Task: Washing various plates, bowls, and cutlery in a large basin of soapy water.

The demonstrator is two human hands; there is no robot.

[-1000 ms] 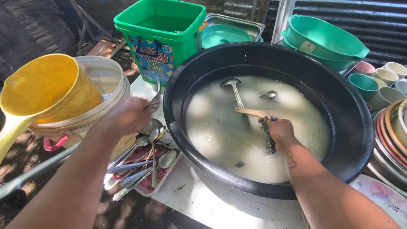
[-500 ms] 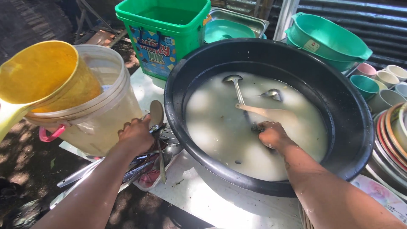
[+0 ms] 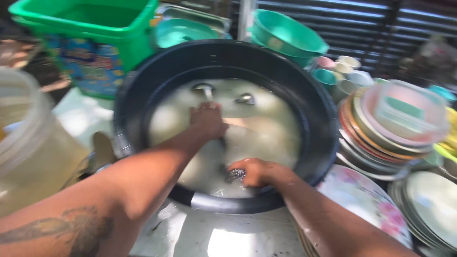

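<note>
A big black basin (image 3: 328, 143) holds cloudy wash water. A metal ladle (image 3: 203, 88), a spoon (image 3: 245, 99) and a wooden spatula (image 3: 247, 124) lie in it. My left hand (image 3: 207, 121) is down in the water at the basin's middle, over the ladle's handle; blur hides whether it grips anything. My right hand (image 3: 257, 172) is at the near inner wall, closed on a dark scrubber (image 3: 233, 176) that is partly under water.
A clear plastic bucket (image 3: 28, 143) stands at the left, with a spoon (image 3: 102, 147) beside it. Behind are a green tub (image 3: 95, 28), a metal tray and teal bowls (image 3: 285, 33). Stacked plates (image 3: 381, 138), cups (image 3: 333, 66) and a floral plate (image 3: 366, 200) crowd the right.
My left hand has left the cutlery by the bucket and gone into the basin. My right hand with the scrubber has drawn back to the near wall. The view has swung right.
</note>
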